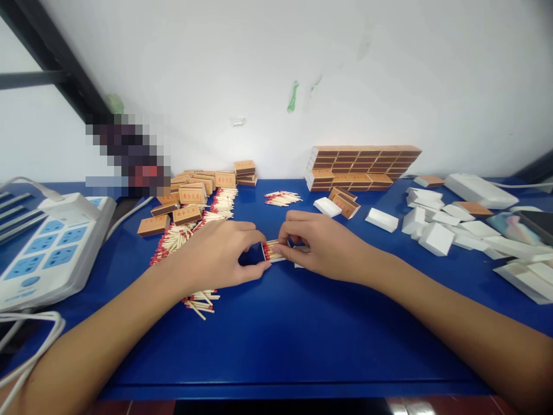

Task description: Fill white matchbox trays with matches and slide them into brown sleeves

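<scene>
A small white matchbox tray (276, 259) filled with red-headed matches (269, 251) lies on the blue table between my hands. My left hand (220, 251) grips the tray's left end between thumb and forefinger. Over its right part, my right hand (313, 242) has its fingers closed on the matches, with the thumb low against them; the fingertips are partly hidden. Another white piece (300, 256) shows just beneath the right hand. Left of my left hand, a long heap of loose matches (177, 239) spreads out and runs under the wrist.
Printed matchboxes (188, 214) lie piled behind the heap. A small match pile (283, 198) sits at centre back. Stacked matchboxes (363, 167) stand against the wall. White trays (436, 237) are scattered on the right, near a white adapter (480, 190). A power strip (56, 242) occupies the left.
</scene>
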{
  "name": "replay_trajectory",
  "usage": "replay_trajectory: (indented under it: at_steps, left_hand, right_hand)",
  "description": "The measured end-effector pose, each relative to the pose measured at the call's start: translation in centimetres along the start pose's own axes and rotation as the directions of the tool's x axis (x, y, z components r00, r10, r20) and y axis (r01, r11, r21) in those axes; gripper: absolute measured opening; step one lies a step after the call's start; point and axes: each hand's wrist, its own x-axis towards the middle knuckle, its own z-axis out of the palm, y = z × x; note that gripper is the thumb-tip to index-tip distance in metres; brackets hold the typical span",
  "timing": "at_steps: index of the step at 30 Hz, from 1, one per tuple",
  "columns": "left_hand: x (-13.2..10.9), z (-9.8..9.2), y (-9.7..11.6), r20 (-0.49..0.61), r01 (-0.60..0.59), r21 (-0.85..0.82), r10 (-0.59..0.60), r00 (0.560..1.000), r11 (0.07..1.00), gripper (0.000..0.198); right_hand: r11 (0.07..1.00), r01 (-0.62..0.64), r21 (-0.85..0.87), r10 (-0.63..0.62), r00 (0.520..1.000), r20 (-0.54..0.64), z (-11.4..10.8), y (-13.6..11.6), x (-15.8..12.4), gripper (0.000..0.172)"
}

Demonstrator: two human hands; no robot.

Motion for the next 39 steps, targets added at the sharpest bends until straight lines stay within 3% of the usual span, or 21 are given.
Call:
replay_trajectory:
  at_steps: [7, 21, 25, 32, 35, 39]
  left_hand:
    - [0.0, 0.0, 0.0, -0.002, 0.005, -0.003, -0.005, 1.0, 1.0, 0.025]
    - [0.0, 0.0, 0.0, -0.006, -0.005, -0.005, 0.005, 1.0, 1.0, 0.026]
    - [-0.1, -0.1, 0.0, -0.007, -0.003, -0.006, 0.003, 1.0, 1.0, 0.027]
    - [-0.3, -0.1, 0.4, -0.019, 0.052, -0.022, -0.053, 0.998, 0.998, 0.046]
    - [-0.3, 0.0, 0.6, 0.002, 0.076, -0.024, -0.076, 0.997, 0.997, 0.04]
    - [-0.3, 0.2, 0.4, 0.013, 0.076, -0.047, -0.075, 0.997, 0.996, 0.03]
  right_hand:
    - [1.0, 0.004, -0.006, -0.004, 1.0, 0.007, 0.0, 0.3, -0.1, 0.026]
    - [0.999, 0.032, -0.012, -0.032, 0.998, 0.057, -0.6, 0.7, -0.1, 0.018]
    - [0.998, 0.06, -0.028, -0.06, 0.998, 0.012, -2.2, 0.8, 0.0, 0.025]
    - [0.989, -0.062, -0.132, 0.086, 0.979, 0.183, -6.1, 2.3, -0.5, 0.051]
    - [0.97, -0.127, -0.208, 0.153, 0.982, 0.114, -7.0, 3.8, -0.5, 0.045]
    - [0.86, -0.294, -0.417, 0.236, 0.954, -0.186, -8.1, 6.1, -0.4, 0.032]
